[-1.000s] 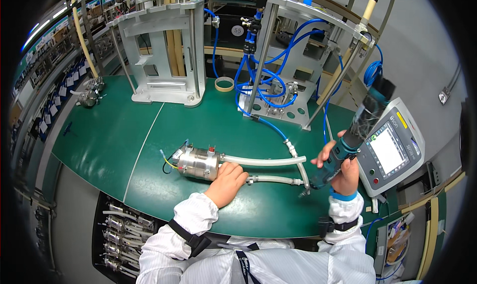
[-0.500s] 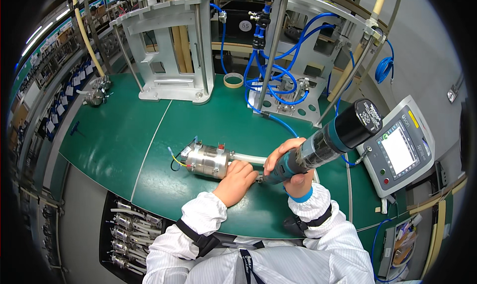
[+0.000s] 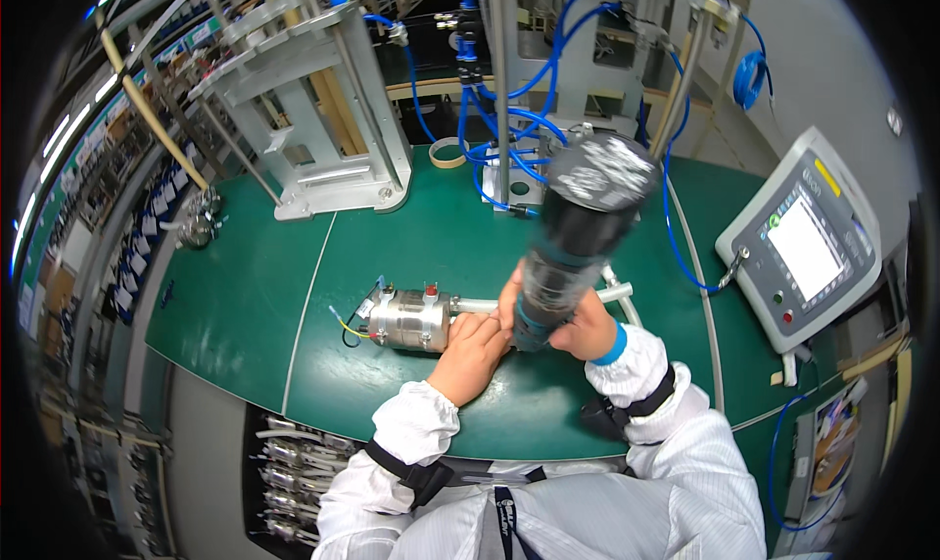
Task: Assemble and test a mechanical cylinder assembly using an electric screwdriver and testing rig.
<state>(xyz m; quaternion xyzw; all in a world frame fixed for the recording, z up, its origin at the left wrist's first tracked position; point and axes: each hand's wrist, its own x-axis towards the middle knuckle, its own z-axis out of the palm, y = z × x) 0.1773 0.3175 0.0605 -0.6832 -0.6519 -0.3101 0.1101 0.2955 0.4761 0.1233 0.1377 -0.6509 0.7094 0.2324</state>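
Observation:
A shiny metal cylinder (image 3: 403,322) lies on its side on the green tabletop (image 3: 382,252), with thin wires at its left end. My left hand (image 3: 468,359) is closed around its right end, fingers curled; the fitting under them is hidden. From that end a white tube (image 3: 477,305) runs right, passing behind my right hand (image 3: 589,327). That hand grips a teal and black cordless screwdriver (image 3: 570,247), tilted with its thick black end raised. The driver is blurred by motion, and its tip beside my left fingers cannot be made out.
Two metal frame fixtures (image 3: 343,188) (image 3: 578,61) stand at the back, with blue hoses (image 3: 416,95) and a tape roll (image 3: 447,153) between them. A controller with a screen (image 3: 803,242) is at right. Similar metal cylinders (image 3: 294,477) fill a dark tray below the left front edge.
The screwdriver has swung more upright, its black end moving left. The whole view has shifted and tilted slightly. My left hand stays at the cylinder's right end.

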